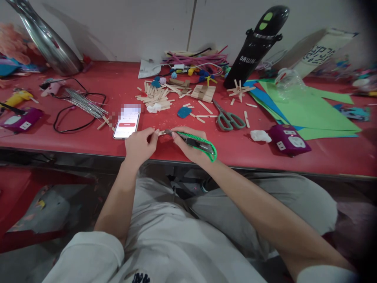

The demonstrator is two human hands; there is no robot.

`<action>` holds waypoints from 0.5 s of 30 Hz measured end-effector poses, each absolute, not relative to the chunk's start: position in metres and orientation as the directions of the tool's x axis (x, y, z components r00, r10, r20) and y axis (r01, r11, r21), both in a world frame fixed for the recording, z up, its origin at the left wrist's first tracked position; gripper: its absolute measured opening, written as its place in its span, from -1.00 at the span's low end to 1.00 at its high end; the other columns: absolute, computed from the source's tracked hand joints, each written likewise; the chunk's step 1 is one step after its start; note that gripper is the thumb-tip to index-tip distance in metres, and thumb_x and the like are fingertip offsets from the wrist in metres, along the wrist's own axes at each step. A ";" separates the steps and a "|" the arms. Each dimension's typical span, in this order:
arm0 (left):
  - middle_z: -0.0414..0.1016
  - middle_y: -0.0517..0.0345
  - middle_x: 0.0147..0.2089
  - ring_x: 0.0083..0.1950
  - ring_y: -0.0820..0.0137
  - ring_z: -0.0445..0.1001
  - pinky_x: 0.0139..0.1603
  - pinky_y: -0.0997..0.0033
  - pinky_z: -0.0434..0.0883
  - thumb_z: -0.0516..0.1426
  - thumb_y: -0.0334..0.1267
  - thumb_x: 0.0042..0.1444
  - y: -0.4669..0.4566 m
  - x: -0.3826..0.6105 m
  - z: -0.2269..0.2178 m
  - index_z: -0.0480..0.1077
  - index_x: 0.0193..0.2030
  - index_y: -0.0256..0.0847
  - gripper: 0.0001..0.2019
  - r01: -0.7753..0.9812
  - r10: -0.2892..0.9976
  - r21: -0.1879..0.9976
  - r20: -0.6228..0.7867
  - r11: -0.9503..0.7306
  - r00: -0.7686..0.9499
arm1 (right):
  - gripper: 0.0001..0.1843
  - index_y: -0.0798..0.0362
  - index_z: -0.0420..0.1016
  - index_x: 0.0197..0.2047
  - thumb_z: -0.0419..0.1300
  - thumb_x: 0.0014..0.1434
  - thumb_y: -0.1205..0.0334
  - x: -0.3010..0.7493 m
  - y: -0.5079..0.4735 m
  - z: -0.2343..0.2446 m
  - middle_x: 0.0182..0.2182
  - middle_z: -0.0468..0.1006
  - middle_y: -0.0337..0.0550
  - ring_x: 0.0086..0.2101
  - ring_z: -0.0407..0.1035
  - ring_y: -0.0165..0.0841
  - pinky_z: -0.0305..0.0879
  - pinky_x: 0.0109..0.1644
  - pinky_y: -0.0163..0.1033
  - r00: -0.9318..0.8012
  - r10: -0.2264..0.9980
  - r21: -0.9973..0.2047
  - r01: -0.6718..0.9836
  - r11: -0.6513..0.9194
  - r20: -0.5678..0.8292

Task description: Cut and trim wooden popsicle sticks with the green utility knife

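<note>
Fingers of the left hand (141, 146) are pinching a thin, pale wooden stick (161, 133), seemingly to steady it; beside their tips, fingers of the right hand (188, 147) are gripping a green-and-black plastic cutter (203, 144), probably for control.

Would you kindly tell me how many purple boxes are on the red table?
2. One purple box sits toward the left end of the red table, near the yellow tool; the other is at right, beside the crumpled white wad. More may be hidden.

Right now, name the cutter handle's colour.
The cutter handle is bright green with a dark middle, best in the head view.
</note>
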State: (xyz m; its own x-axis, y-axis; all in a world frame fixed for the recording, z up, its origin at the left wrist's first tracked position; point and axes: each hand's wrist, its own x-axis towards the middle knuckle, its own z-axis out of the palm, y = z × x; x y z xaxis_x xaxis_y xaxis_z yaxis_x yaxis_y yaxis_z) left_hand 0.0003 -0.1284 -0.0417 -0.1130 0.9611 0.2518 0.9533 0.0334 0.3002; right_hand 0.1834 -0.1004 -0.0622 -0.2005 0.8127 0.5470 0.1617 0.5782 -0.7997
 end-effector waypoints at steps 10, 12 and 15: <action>0.58 0.08 -0.36 -0.30 0.29 0.48 -0.39 0.37 0.05 -0.03 -0.02 0.35 -0.128 0.000 -0.041 0.51 -0.28 -0.14 -0.63 0.955 0.963 0.295 0.242 0.043 -0.119 | -0.77 0.05 0.64 -0.26 0.24 0.26 0.08 0.184 -0.102 -0.063 -0.36 0.69 -0.13 -0.40 0.56 -0.36 0.49 -0.22 -0.29 -0.178 0.816 -0.795 0.188 0.576 0.549; 0.57 0.08 -0.38 -0.32 0.30 0.47 -0.40 0.37 0.04 -0.02 -0.02 0.34 -0.128 0.001 -0.041 0.49 -0.31 -0.15 -0.63 0.955 0.963 0.291 0.242 0.048 -0.122 | -0.78 0.04 0.64 -0.25 0.25 0.26 0.08 0.183 -0.101 -0.065 -0.36 0.69 -0.15 -0.41 0.56 -0.37 0.49 -0.22 -0.29 -0.158 0.818 -0.803 0.163 0.574 0.553; 0.55 0.08 -0.40 -0.34 0.31 0.46 -0.41 0.37 0.03 -0.02 -0.03 0.34 -0.128 0.001 -0.040 0.48 -0.32 -0.16 -0.63 0.957 0.965 0.287 0.236 0.047 -0.118 | -0.79 0.03 0.63 -0.20 0.25 0.27 0.09 0.183 -0.101 -0.063 -0.33 0.69 -0.15 -0.38 0.58 -0.35 0.51 -0.18 -0.28 -0.156 0.822 -0.811 0.140 0.568 0.548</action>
